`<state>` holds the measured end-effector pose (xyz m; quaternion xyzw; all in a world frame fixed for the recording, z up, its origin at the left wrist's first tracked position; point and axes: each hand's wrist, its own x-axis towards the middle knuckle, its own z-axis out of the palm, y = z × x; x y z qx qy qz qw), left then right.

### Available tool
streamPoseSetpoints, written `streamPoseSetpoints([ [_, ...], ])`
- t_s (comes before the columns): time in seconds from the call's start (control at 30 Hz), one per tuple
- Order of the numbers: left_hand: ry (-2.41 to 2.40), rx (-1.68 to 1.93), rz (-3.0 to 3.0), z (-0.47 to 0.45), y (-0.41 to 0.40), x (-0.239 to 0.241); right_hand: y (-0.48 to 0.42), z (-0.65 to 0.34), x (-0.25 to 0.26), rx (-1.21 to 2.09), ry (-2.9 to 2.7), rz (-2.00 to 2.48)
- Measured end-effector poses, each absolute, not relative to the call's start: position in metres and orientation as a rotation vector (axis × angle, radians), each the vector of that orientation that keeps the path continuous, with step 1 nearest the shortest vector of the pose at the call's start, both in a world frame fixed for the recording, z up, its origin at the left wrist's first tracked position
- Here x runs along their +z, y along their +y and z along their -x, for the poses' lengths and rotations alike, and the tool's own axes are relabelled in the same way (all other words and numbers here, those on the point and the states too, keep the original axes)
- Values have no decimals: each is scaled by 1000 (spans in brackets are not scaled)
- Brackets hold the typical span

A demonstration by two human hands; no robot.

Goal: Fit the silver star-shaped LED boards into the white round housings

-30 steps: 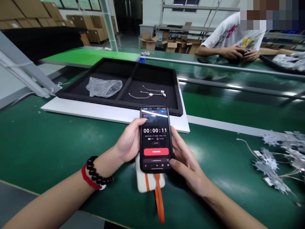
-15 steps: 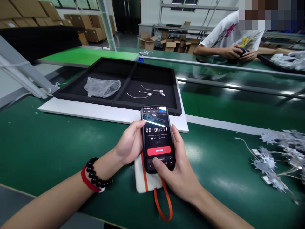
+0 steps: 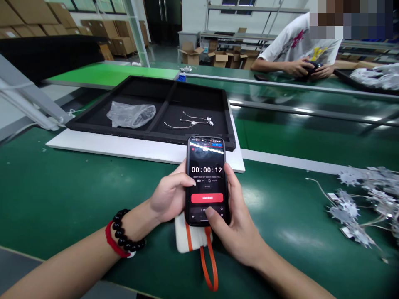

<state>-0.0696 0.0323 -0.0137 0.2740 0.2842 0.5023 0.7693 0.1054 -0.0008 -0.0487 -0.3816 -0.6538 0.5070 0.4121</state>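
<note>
A black smartphone (image 3: 207, 182) is held upright between both hands, its lit screen reading 00:00:12 above a red button. My left hand (image 3: 171, 193) grips its left side, the thumb over the screen's edge. On the other side, my right hand (image 3: 238, 224) is closed around the phone, with its thumb on the lower screen. Partly hidden below the phone is a white flat case or power bank (image 3: 183, 238) with orange stripes and an orange strap loop (image 3: 215, 274). A bead bracelet and a red band circle my left wrist.
Beyond the phone, a black divided tray (image 3: 124, 132) on a white board (image 3: 109, 150) holds a clear plastic bag (image 3: 131, 115) and several thin cables (image 3: 195, 123). Silvery wired parts (image 3: 352, 207) lie at right on the green table (image 3: 280, 265). A co-worker (image 3: 293, 54) sits across, holding a dark object.
The phone's timer has gone from 11 to 12. My left thumb has moved down and further over the screen; my right thumb has shifted slightly right. The orange strap has swung a little left.
</note>
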Motion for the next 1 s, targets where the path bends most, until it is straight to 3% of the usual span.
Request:
streamPoseSetpoints([
  [0.47, 583, 1102, -629, 69, 28, -16, 0, -99, -47, 1146, -1673, 1140],
  [0.7, 615, 1108, -620, 73, 32, -14, 8, -114, -45, 1456, -1528, 727],
  [1.0, 617, 1109, -600, 74, 32, -18, 7, -119, -47, 1539, -1430, 659],
])
